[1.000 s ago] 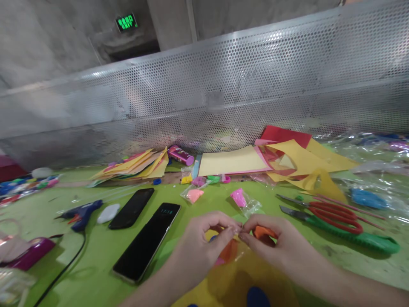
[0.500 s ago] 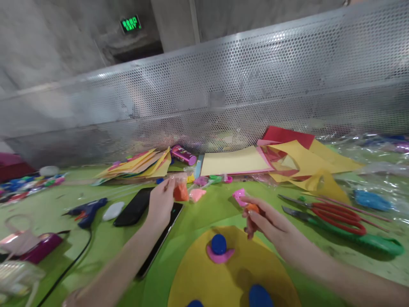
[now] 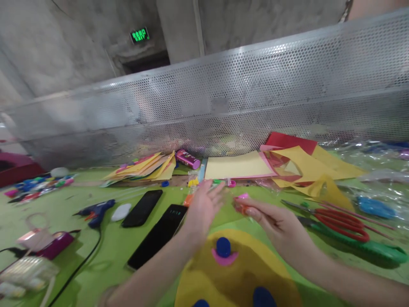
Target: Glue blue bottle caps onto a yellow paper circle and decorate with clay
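My left hand [image 3: 204, 209] is raised over the green table, palm partly turned and fingers spread, with nothing in it. Facing it, my right hand [image 3: 271, 215] pinches a small lump of orange clay [image 3: 244, 209] between thumb and fingers. Below both hands lies a yellow disc [image 3: 236, 277]. It bears a blue clay ball [image 3: 223, 247] above a pink crescent [image 3: 224, 258], and blue ovals [image 3: 264, 296] nearer me. An orange clay piece [image 3: 188, 200] shows partly behind my left hand. A pink clay piece [image 3: 243, 195] peeks out beyond my right fingertips.
Two black phones [image 3: 143, 208] and a blue glue gun [image 3: 96, 211] with its cord lie at left. Red-handled scissors [image 3: 341, 222] and a green-handled cutter [image 3: 367, 247] lie at right. Coloured paper sheets [image 3: 239, 165] and a purple can [image 3: 188, 158] stand before a perforated metal screen [image 3: 191, 102].
My left hand has left the orange clay packet, moved right towards my right hand and spread its fingers. My right hand keeps the orange clay and has shifted slightly left.
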A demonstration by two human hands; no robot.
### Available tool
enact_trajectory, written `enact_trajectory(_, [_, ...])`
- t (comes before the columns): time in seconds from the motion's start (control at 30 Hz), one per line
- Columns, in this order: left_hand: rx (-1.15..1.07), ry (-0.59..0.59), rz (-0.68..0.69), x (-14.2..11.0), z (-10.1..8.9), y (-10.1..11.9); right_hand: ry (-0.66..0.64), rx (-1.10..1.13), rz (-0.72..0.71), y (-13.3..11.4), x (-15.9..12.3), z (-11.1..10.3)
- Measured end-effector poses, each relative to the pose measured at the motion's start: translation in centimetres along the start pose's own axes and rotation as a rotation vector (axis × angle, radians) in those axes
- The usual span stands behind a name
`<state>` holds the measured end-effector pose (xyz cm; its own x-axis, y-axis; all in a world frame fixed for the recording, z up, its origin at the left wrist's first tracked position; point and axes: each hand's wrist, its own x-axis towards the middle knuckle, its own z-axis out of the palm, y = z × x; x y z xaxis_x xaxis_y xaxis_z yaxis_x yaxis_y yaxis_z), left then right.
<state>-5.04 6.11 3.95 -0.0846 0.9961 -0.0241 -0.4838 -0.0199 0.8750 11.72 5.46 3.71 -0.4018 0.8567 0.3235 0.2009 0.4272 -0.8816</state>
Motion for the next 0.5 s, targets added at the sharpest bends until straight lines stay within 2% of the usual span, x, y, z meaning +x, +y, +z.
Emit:
enact_trajectory(0.07, [-0.178,-0.119,-0.144,-0.5,2.4,-0.4,0.004,-0.089,-0.078,-0.5,0.6,1.2])
enact_trajectory(0.17, [-0.295,-0.151,-0.243,-0.1,4.1,-0.8,0.009,-0.219,-0.199,-1.0,1.1,2.6])
enact_trajectory(0.27, [-0.296,-0.049,-0.143,1.1,3.6,-0.5,0.063,-0.367,-0.288,-1.4,1.4,2.6])
enact_trajectory(0.37, [-0.289,0.013,-0.012,1.5,2.9,-0.1,0.144,-0.396,-0.305,-2.1,2.4,1.8])
enact_trajectory(0.43, [-0.298,-0.014,0.016,0.8,3.3,0.2,0.139,-0.365,-0.31,-2.8,3.8,1.7])
enact_trajectory(0.5, [-0.312,-0.073,0.02,-0.4,4.3,0.5,0.061,-0.351,-0.335,-3.4,5.4,2.2])
